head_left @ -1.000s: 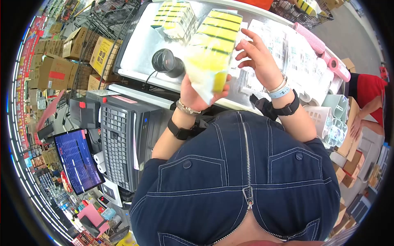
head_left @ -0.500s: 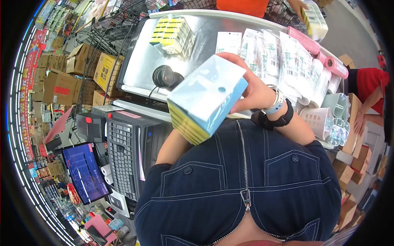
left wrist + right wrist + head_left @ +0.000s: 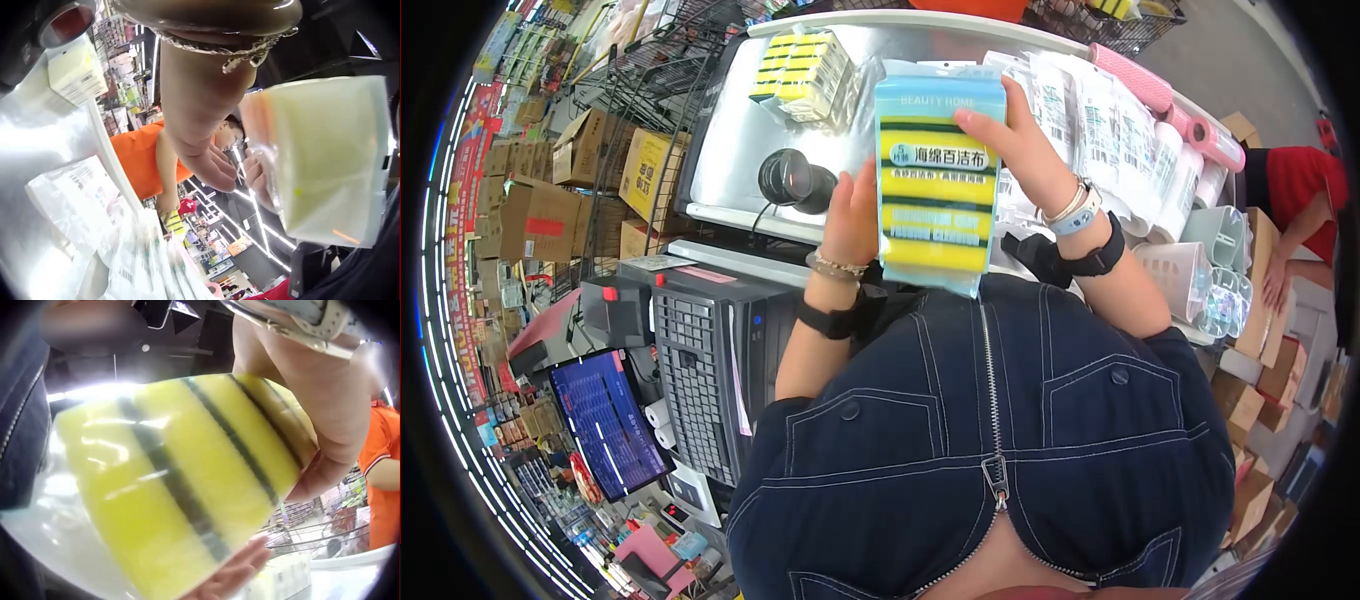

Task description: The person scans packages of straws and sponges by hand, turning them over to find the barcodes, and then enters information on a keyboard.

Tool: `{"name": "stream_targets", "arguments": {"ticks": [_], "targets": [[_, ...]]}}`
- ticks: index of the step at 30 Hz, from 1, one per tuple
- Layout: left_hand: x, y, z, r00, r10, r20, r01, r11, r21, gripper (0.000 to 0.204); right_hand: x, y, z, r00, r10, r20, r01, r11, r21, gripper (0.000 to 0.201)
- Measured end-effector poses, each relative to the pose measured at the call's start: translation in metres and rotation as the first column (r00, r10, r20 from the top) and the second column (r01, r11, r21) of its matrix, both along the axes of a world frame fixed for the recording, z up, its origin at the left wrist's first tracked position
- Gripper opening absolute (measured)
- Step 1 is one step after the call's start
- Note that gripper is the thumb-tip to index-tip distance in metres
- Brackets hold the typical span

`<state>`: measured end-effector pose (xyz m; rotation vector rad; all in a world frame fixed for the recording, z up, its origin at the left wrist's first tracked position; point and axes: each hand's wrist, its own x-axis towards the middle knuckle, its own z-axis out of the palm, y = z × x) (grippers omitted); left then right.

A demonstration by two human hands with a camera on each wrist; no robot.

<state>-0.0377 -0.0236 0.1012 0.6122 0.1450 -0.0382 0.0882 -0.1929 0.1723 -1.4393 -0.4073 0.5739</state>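
A clear-wrapped pack of yellow-and-dark sponges (image 3: 935, 215) is held up above the counter edge, its blue-topped label side towards the head view. My right hand (image 3: 1040, 150) grips its upper right edge, thumb over the front. Beside the pack's left edge is my left hand (image 3: 850, 225), fingers extended; in the left wrist view this hand (image 3: 200, 119) has a gap between it and the pack (image 3: 325, 162). The right wrist view shows my right hand (image 3: 319, 412) against the striped pack (image 3: 181, 481), with left fingers (image 3: 234, 572) below. A black round-headed device (image 3: 788, 178) stands left of the pack.
Another sponge pack (image 3: 802, 75) sits on the metal counter (image 3: 725, 150). White packages (image 3: 1100, 130) and pink rolls (image 3: 1135, 78) lie to the right, near plastic baskets (image 3: 1175, 280). At left are a keyboard (image 3: 690, 370), a screen (image 3: 610, 420) and a wire cart (image 3: 625, 130).
The pack has turned from its plain blue side to its label side and moved slightly right and up. My left hand, mostly hidden behind it half a second ago, now shows at its left.
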Motion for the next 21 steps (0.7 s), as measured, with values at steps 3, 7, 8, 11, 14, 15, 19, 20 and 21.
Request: {"name": "stream_targets", "arguments": {"ticks": [3, 7, 8, 11, 14, 15, 19, 20, 21], "targets": [[0.0, -0.013, 0.022, 0.998, 0.051, -0.045, -0.03, 0.921, 0.388, 0.052, 0.006, 0.001, -0.011, 0.991, -0.059, 0.118, 0.081, 0.979, -0.186, 0.077], [-0.004, -0.008, 0.012, 0.997, -0.022, -0.074, 0.024, 0.999, 0.026, 0.046, 0.003, -0.005, 0.014, 0.993, -0.024, 0.115, 0.037, 0.993, -0.116, 0.063], [-0.005, -0.007, 0.009, 0.997, -0.064, -0.036, 0.057, 0.985, -0.162, 0.045, 0.005, -0.008, 0.016, 0.995, 0.044, 0.085, -0.04, 0.998, -0.05, 0.06], [-0.003, -0.013, 0.01, 0.994, -0.072, 0.078, 0.089, 0.965, -0.245, 0.045, 0.004, -0.007, 0.009, 0.983, -0.005, 0.186, 0.013, 0.999, -0.038, 0.054], [-0.004, -0.013, 0.007, 0.999, -0.02, 0.029, 0.022, 0.997, -0.068, 0.045, 0.004, -0.011, 0.007, 0.985, 0.001, 0.17, 0.006, 0.999, -0.04, 0.057], [-0.005, -0.015, 0.012, 0.998, 0.036, -0.047, -0.028, 0.987, 0.161, 0.047, 0.006, -0.013, 0.006, 0.992, 0.015, 0.124, -0.012, 1.0, -0.024, 0.06], [-0.002, -0.035, 0.036, 0.987, 0.161, 0.002, -0.153, 0.932, 0.328, 0.053, 0.008, -0.018, -0.009, 1.0, 0.03, -0.008, -0.029, 0.998, 0.052, 0.065], [-0.001, -0.035, 0.035, 0.986, 0.167, 0.002, -0.159, 0.933, 0.324, 0.053, 0.005, -0.019, -0.009, 0.998, 0.056, -0.021, -0.054, 0.996, 0.071, 0.066], [0.0, -0.035, 0.033, 0.984, 0.173, 0.034, -0.174, 0.92, 0.35, 0.052, 0.003, -0.019, -0.009, 0.996, 0.082, -0.033, -0.078, 0.993, 0.091, 0.068]]}}
